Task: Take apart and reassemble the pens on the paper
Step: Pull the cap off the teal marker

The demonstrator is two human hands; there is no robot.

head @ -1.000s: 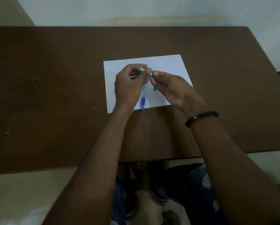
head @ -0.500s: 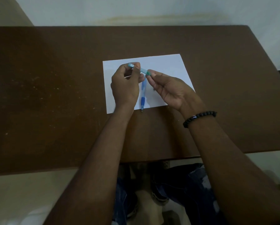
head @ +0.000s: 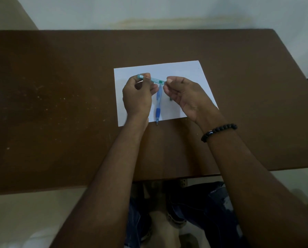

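A white sheet of paper lies on the brown table. Above it my left hand pinches a teal transparent pen barrel, held level. My right hand pinches the barrel's right end with thumb and fingertips. A blue pen lies on the paper between my hands, its tip over the paper's near edge. A small dark pen part shows just under my right hand, mostly hidden.
A black bead bracelet circles my right wrist. The table's near edge runs just below my forearms, with my knees under it. A pale wall stands behind the table's far edge.
My hands have drawn apart sideways, and the teal barrel has turned from tilted to nearly level, more of it now showing between them.
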